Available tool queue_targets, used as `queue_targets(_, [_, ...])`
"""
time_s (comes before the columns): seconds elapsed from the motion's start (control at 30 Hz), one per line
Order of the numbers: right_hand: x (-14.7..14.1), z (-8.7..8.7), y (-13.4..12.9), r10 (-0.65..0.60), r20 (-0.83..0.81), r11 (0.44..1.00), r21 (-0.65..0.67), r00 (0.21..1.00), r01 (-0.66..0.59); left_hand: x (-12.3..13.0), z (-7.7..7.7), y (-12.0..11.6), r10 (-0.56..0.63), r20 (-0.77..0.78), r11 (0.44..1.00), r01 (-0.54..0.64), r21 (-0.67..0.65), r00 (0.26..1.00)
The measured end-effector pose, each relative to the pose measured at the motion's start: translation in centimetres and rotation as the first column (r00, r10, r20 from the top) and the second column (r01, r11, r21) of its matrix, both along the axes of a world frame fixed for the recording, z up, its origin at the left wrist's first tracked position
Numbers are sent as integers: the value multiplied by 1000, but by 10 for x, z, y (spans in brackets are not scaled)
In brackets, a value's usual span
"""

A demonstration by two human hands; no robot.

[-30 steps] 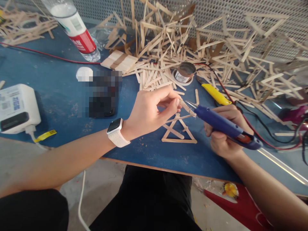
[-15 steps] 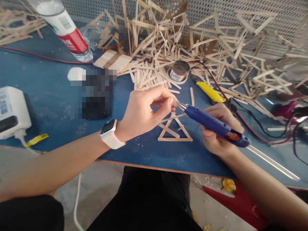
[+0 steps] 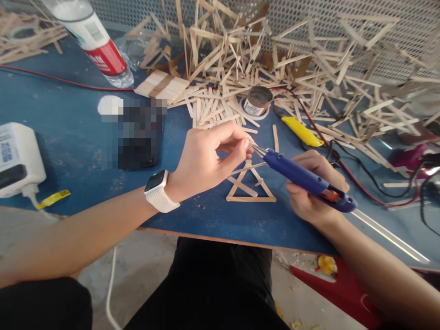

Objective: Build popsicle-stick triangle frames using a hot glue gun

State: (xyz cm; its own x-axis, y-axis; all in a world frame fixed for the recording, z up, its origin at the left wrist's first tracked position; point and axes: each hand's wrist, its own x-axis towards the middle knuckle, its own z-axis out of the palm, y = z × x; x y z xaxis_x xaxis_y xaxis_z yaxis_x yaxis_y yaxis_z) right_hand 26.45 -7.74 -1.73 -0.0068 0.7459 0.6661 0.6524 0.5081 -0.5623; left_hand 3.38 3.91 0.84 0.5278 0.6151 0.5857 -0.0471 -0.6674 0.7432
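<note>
My right hand [image 3: 316,183] is wrapped round a blue hot glue gun [image 3: 295,172], with a clear glue stick [image 3: 392,236] sticking out of its back end. The gun's metal nozzle points left and meets the fingertips of my left hand [image 3: 213,156]. Thumb and finger of that hand are pinched together on something small, mostly hidden, at the nozzle tip. Just below the nozzle, a triangle of wooden sticks [image 3: 250,199] lies flat on the blue table [image 3: 206,220], with other sticks crossing it.
A heap of wooden sticks [image 3: 220,101] fills the back. Nearby are a small round tin [image 3: 257,101], a yellow cutter [image 3: 301,131], black and red cables, and a stick bundle [image 3: 161,85]. Leftward stand a bottle [image 3: 99,46], a blurred dark object [image 3: 140,137] and a white adapter [image 3: 20,158].
</note>
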Motion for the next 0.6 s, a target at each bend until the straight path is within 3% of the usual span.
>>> queue_targets(0.6, [-2, 2, 0, -4, -11, 999, -41, 1000, 4, -1, -3, 0, -3, 3, 1000, 3, -8, 1000])
